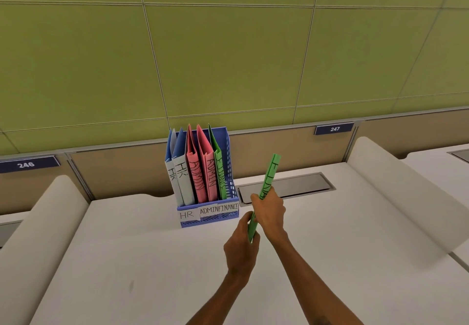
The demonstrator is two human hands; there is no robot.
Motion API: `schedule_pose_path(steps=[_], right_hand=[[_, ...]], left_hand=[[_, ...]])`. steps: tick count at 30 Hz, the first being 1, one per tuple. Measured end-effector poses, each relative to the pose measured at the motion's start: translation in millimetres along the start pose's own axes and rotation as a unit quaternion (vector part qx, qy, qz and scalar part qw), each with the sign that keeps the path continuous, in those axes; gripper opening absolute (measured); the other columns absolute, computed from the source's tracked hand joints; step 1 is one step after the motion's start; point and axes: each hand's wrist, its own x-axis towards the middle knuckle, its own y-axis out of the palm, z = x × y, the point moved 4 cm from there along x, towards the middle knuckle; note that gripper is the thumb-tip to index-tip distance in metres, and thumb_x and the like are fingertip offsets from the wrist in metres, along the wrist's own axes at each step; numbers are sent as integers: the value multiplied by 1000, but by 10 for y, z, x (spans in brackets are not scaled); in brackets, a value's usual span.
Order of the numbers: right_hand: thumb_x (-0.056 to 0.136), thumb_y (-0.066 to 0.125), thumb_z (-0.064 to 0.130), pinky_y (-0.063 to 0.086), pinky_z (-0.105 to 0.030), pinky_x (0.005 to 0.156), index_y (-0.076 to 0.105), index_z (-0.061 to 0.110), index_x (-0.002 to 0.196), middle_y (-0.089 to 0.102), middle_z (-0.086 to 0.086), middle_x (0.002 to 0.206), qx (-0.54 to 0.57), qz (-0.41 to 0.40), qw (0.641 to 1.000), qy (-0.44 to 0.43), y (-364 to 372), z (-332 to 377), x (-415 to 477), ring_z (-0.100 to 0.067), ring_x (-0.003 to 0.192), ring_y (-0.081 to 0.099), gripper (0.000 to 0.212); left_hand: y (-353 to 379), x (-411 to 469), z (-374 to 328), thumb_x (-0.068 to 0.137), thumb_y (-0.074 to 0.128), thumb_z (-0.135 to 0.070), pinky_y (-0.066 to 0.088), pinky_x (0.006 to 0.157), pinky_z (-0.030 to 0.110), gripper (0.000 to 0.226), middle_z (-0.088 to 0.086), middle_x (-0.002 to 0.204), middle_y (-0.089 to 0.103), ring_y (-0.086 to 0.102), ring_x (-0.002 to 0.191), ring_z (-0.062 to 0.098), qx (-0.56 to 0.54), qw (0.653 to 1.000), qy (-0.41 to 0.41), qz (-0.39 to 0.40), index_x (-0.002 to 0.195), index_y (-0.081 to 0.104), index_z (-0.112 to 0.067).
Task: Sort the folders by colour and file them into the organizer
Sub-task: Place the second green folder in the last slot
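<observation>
A blue organizer (229, 162) stands at the back of the white desk (127, 261), with front labels HR, ADMIN and FINANCE. Two blue folders (180, 172) stand at its left, two pink folders (203, 172) in the middle and one green folder (218, 172) at the right. I hold a second green folder (270, 175) edge-on and tilted, just right of the organizer and above the desk. My right hand (270, 214) grips its middle. My left hand (241, 246) pinches its lower end.
A grey cable hatch (299, 185) is set in the desk behind my hands. White curved dividers (396, 192) flank the desk on both sides. A green panelled wall rises behind, with number plates 246 (25, 165) and 247 (334, 128).
</observation>
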Motion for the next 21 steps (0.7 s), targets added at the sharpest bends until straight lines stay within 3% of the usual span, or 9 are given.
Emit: schedule_pose_path(steps=[4, 10, 17, 21], right_hand=[[94, 61, 31, 60, -33, 79, 51, 22, 108, 57, 6, 96, 15, -19, 999, -28, -53, 46, -32, -11, 80, 57, 19], [93, 61, 29, 60, -29, 76, 59, 16, 124, 70, 1, 109, 19, -47, 991, -126, -144, 240, -15, -8, 75, 59, 34], [91, 62, 30, 63, -35, 77, 62, 17, 125, 72, -1, 113, 70, -89, 971, -211, -151, 500, 69, -8, 80, 60, 36], [91, 61, 31, 54, -8, 65, 64, 20, 117, 74, 1, 107, 88, -83, 962, -243, -83, 624, 181, -4, 74, 63, 29]], left_hand=[[-30, 34, -58, 77, 80, -33, 61, 76, 30, 61, 1, 111, 73, 74, 89, 16, -48, 999, -12, 20, 130, 56, -16], [-108, 122, -102, 84, 48, -69, 47, 91, 17, 70, -8, 133, 60, 62, 115, 8, -118, 992, -11, 52, 141, 40, -29], [-144, 380, -15, 96, 55, -40, 46, 101, 26, 57, -7, 145, 49, 50, 131, 7, -94, 994, -9, 56, 147, 34, -28], [-169, 505, 66, 94, 59, -24, 47, 102, 27, 56, -4, 147, 49, 50, 132, 12, -68, 996, -15, 54, 147, 39, -23]])
